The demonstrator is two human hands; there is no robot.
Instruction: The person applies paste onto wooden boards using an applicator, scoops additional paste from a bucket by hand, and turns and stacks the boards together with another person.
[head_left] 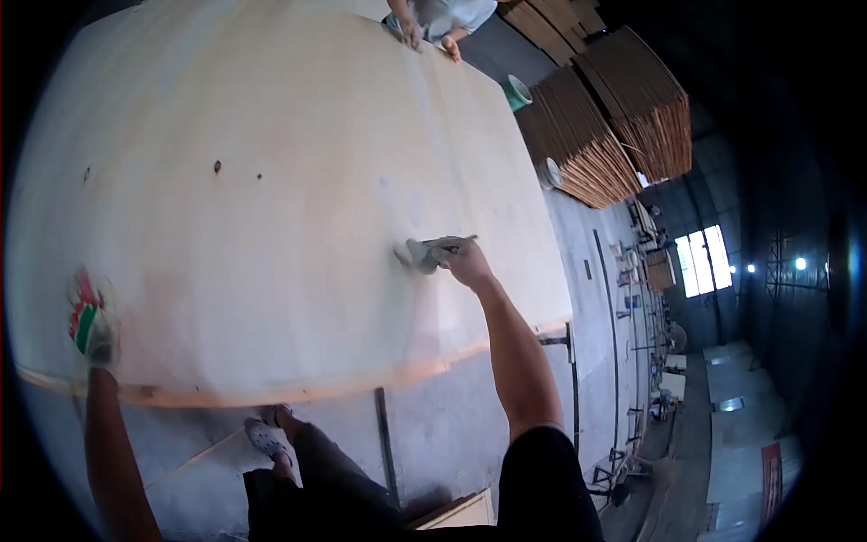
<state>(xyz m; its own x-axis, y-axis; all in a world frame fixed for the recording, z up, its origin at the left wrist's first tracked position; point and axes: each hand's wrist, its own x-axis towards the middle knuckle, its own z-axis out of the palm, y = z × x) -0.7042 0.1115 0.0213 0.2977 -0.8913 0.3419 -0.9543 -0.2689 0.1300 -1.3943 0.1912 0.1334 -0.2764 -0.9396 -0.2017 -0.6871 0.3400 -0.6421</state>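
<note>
A large pale wood panel (298,298) stretches out in front of me. My right hand (465,264), bare, grips a putty knife (440,247) whose blade end is coated in grey paste. Some grey paste lies on or just above the panel at the blade's left, though the exact contact is blurred. Over the panel's near left corner, my left hand (97,336) wears a whitish glove with red and green parts. Its fingers look spread and blurred, with nothing visible in them.
Across the panel, another person's hands (432,41) are at its far edge. Stacks of thin wood sheets (587,135) stand to the right, near a green bucket (517,93) and a pale bucket (549,172). A metal support (569,341) juts from under the panel's right edge.
</note>
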